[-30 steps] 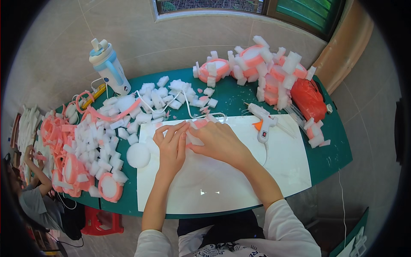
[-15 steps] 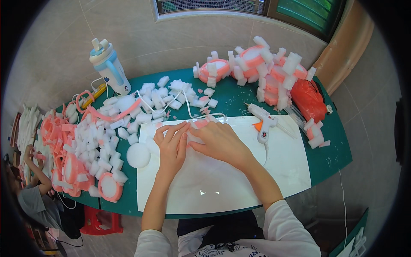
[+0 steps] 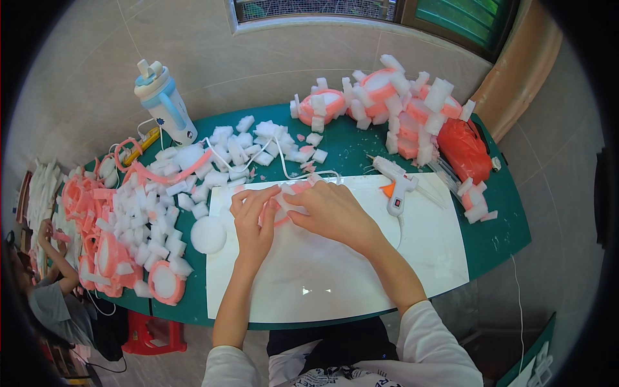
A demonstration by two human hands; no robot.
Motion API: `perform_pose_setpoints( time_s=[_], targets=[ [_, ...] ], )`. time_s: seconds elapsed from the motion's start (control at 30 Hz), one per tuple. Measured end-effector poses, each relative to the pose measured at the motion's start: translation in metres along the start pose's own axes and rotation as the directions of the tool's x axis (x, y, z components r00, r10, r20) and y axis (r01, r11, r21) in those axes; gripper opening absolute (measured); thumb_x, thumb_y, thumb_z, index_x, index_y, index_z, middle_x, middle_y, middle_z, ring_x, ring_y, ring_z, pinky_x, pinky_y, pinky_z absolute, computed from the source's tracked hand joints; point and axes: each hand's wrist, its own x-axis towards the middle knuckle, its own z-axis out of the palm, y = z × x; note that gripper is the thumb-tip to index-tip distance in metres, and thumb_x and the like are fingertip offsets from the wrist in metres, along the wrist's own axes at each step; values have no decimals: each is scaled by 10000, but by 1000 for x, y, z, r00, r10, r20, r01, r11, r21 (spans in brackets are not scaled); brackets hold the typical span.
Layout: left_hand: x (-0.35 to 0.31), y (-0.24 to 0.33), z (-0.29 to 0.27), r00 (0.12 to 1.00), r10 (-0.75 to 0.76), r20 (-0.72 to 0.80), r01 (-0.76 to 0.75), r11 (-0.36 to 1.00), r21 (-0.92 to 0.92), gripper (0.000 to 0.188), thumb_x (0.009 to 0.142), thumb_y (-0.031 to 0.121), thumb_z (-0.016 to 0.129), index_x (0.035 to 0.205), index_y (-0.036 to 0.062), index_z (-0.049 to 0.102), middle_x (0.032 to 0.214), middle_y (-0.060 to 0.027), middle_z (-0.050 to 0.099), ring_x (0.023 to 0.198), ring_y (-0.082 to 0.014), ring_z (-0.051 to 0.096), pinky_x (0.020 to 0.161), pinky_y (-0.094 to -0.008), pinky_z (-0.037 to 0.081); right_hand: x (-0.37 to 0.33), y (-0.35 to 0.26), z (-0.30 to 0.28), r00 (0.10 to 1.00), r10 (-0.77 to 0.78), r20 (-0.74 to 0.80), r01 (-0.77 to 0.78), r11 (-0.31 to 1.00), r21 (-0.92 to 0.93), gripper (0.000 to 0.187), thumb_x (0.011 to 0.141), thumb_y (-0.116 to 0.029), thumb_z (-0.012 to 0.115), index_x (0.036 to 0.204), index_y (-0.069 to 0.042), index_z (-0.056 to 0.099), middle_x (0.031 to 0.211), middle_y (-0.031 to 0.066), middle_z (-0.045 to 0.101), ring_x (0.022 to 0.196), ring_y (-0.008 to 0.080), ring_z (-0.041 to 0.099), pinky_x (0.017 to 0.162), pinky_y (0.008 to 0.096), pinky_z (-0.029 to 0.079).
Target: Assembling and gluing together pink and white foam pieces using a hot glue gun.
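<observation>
Between my hands, over the far part of a white board (image 3: 335, 284), is a round white foam piece with a pink foam rim (image 3: 282, 221). My left hand (image 3: 253, 219) grips its left side with bent fingers. My right hand (image 3: 332, 209) presses on its right side, thumb and fingers closed on it; the fingers hide much of the piece. A white glue gun (image 3: 401, 188) with an orange trigger lies to the right of my right hand. A plain white foam disc (image 3: 208, 234) rests left of my left hand.
White foam blocks (image 3: 145, 222) and pink foam pieces (image 3: 77, 193) are heaped at left, beside a white-and-blue bottle (image 3: 166, 103). Pink-rimmed pieces with white blocks (image 3: 380, 90) stand at far right, near a red plastic bag (image 3: 463, 151). Another person's arm (image 3: 61, 261) is at far left.
My left hand has shifted slightly left and its fingers have spread from the right hand, so more of the pink rim shows between them. My right hand stays nearly in place.
</observation>
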Motion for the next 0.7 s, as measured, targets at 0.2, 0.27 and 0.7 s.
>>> perform_pose_setpoints(
  time_s=[0.2, 0.27, 0.7],
  targets=[
    [0, -3, 2, 991, -80, -106, 73, 995, -69, 78, 829, 55, 559, 867, 80, 622, 935, -10, 642, 920, -212, 467, 870, -327, 319, -1, -3, 1, 1000, 0, 3, 0, 999, -42, 237, 779, -238, 594, 966, -109, 662, 785, 136, 638, 741, 295, 614, 632, 379, 470],
    [0, -4, 1, 986, -104, -130, 94, 992, -86, 60, 829, 59, 563, 858, 79, 612, 914, -11, 636, 914, -211, 467, 875, -326, 320, -1, -3, 0, 1000, 8, 9, -8, 999, -50, 245, 778, -241, 595, 972, -107, 662, 784, 137, 638, 739, 294, 614, 630, 380, 469],
    [-5, -12, 1, 983, -139, -120, 124, 984, -126, 98, 834, 59, 418, 749, 43, 465, 799, -69, 530, 833, -233, 451, 804, -331, 309, 0, -5, -3, 1000, 25, 5, -25, 999, -43, 249, 788, -241, 587, 981, -108, 671, 770, 141, 639, 717, 289, 616, 613, 377, 465]
  ],
)
